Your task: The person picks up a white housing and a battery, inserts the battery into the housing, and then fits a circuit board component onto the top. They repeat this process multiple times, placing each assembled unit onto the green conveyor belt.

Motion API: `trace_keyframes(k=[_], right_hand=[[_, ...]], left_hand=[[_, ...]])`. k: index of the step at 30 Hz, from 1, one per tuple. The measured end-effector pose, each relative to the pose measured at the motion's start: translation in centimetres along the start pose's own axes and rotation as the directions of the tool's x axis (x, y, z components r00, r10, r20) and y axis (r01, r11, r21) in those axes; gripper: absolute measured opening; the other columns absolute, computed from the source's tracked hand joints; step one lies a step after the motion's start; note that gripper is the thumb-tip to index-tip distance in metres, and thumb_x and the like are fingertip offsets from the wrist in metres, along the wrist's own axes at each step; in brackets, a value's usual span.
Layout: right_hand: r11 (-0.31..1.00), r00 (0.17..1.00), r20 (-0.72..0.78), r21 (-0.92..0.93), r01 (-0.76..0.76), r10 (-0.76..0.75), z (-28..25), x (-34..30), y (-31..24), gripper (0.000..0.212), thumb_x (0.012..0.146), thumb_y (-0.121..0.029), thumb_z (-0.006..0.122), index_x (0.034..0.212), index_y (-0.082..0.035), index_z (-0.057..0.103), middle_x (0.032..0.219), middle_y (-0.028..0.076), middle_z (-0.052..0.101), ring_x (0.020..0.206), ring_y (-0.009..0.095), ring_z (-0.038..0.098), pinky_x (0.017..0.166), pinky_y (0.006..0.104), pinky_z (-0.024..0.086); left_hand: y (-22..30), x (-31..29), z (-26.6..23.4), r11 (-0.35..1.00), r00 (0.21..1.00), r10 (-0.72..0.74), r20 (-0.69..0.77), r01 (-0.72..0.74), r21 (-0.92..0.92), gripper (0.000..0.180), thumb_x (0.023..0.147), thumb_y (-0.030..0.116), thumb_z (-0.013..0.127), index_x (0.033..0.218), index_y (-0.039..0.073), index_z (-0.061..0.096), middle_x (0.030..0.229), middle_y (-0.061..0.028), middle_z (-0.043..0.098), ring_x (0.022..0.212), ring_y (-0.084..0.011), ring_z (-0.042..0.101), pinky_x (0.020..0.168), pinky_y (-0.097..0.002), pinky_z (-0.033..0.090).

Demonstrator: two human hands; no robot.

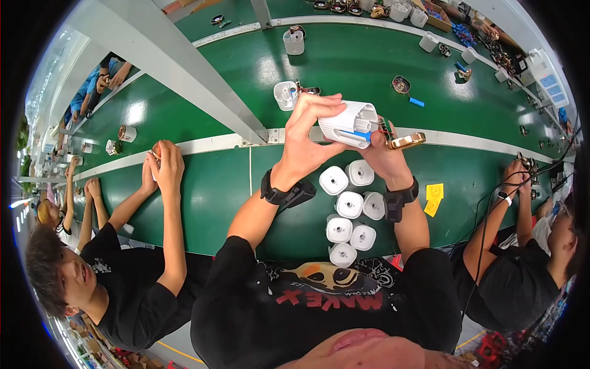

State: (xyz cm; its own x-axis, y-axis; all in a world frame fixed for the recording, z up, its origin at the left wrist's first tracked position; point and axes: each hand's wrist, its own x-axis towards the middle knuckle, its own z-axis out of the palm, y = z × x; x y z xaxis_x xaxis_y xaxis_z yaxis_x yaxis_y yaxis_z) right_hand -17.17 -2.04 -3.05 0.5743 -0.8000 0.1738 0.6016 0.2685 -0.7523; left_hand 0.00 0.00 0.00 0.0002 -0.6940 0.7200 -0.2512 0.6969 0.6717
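A: State both hands.

B: The left hand (307, 126) is closed over the upper left end of the white housing (347, 123), fingers curled across the top, at the centre of the frame above the green belt (215, 197). The right hand (384, 157) is closed under the lower right end of the housing; how its fingertips lie I cannot tell, since the housing hides them.

A: What hangs from the housing?

B: At its right end, thin wires (382, 127) and a brass ring part (405, 141). A blue piece (357, 133) shows on the housing's side.

A: How should this hold be handled?

B: My judgement — keep the housing steady with the left hand and let the right do the fine work at the open end. The wires look thin; pulling the ring part away from the housing could strain them.

A: Room for moving?

B: Below the hands, seven white caps (349, 203) stand in a tight cluster, touching one another, so lowering the wrists straight down risks knocking them. To the right lies a yellow tag (434, 195). A grey beam (184, 67) crosses the upper left. Other workers' hands (161, 161) are at middle left and at the right edge — well apart. The belt is clearest between the caps and those left-hand workers.
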Motion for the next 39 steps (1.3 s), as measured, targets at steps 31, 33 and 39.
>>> trace_keyframes(k=[31,33,39], right_hand=[[0.550,0.919,-0.391,-0.780,-0.298,-0.057,-10.3,5.7,-3.5,0.030,0.086,-0.014,0.064,0.111,0.003,0.060,0.087,0.010,0.066,0.072,0.020,0.065,0.062,0.0287,0.055],[0.109,0.885,-0.299,-0.954,-0.278,-0.358,-13.7,4.9,-5.0,0.029,0.083,-0.013,0.065,0.110,-0.003,0.061,0.090,0.012,0.066,0.075,0.025,0.065,0.064,0.0322,0.054],[-0.540,0.932,-0.087,-0.794,-0.279,-0.353,-20.1,2.4,-4.3,0.026,0.081,-0.016,0.066,0.107,-0.012,0.064,0.092,0.013,0.065,0.077,0.033,0.064,0.069,0.0391,0.051]], left_hand=[[-5.3,-3.7,-2.0,0.644,0.963,-0.253,-0.094,0.240,0.726,0.079,0.066,0.005,0.076,0.134,0.004,0.037,0.139,-0.0274,0.024,0.130,-0.0520,0.022,0.107,-0.0551,0.027],[-5.0,-3.6,-1.5,0.674,0.966,-0.248,-0.072,0.226,0.703,0.077,0.066,0.006,0.076,0.133,0.004,0.038,0.138,-0.0261,0.027,0.129,-0.0496,0.025,0.107,-0.0536,0.028],[-2.4,-3.6,-1.7,0.871,0.826,-0.471,0.309,0.382,0.308,0.068,0.064,0.009,0.078,0.125,0.006,0.049,0.129,-0.0146,0.047,0.124,-0.0318,0.042,0.102,-0.0408,0.036]])
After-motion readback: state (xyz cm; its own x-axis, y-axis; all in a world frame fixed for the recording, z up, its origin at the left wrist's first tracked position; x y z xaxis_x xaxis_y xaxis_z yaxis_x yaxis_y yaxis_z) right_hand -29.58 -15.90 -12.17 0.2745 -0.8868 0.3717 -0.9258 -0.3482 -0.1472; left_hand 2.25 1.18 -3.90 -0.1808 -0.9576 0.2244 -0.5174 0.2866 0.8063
